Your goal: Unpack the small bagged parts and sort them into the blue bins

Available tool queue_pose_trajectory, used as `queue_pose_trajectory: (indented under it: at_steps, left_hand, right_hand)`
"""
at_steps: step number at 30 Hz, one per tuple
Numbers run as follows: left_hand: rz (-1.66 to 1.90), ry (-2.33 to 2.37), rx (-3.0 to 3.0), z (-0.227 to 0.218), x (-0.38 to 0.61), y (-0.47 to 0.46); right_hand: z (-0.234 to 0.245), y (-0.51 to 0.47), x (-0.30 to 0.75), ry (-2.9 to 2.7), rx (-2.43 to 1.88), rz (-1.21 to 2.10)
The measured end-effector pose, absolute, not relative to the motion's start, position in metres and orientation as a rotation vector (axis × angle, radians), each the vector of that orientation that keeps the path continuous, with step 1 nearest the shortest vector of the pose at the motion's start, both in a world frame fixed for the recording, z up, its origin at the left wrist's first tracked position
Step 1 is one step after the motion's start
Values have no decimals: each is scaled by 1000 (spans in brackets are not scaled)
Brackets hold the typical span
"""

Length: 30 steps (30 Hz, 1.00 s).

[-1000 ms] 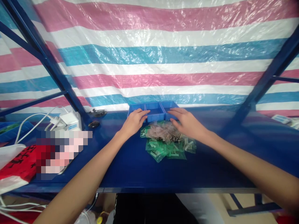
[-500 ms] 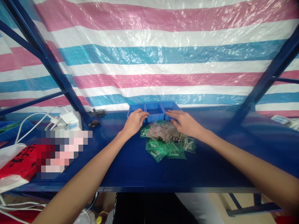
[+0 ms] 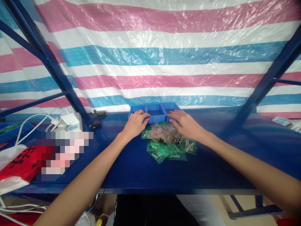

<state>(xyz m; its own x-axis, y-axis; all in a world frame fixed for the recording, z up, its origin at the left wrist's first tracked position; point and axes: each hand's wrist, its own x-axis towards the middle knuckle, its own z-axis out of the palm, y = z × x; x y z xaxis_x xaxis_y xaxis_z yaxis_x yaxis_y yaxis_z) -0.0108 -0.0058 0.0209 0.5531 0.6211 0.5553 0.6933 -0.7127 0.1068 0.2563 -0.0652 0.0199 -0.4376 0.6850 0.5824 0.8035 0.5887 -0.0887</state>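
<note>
Your table's front edge (image 3: pixel 178 191) is nearest, with blue tabletop (image 3: pixel 131 175) between it and the packets (image 3: pixel 164 147). There's black writing (image 3: pixel 17 161) on the red bag (image 3: pixel 9 171) off left, too blurry to read. Packets sit heaped mid-table, greenish in front, paler behind, metal bits inside. Your left hand (image 3: pixel 135 122) is curled, right hand (image 3: pixel 185 122) half spread, both by the three blue bins (image 3: pixel 156 119); can't tell if either's gripping.

Left hand (image 3: pixel 135 124) and right hand (image 3: pixel 187 123) flank the middle blue bin (image 3: pixel 157 118).
</note>
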Motion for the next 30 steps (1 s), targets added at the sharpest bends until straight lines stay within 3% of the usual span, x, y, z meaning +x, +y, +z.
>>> queue_pose_trajectory:
  at_steps: [7,20,30]
  left_hand:
    - [-667,-886,-2666,27,3,-28]
    - [-694,-1072,-2746,22,10,-28]
    - [-1396,-790,-2669,39,16,-49]
  right_hand:
    - [28,-88,233,-2375,-1064,-228]
    - [24,-89,231,-2382,-1136,-126]
    - [25,-97,222,-1956,-1191,108]
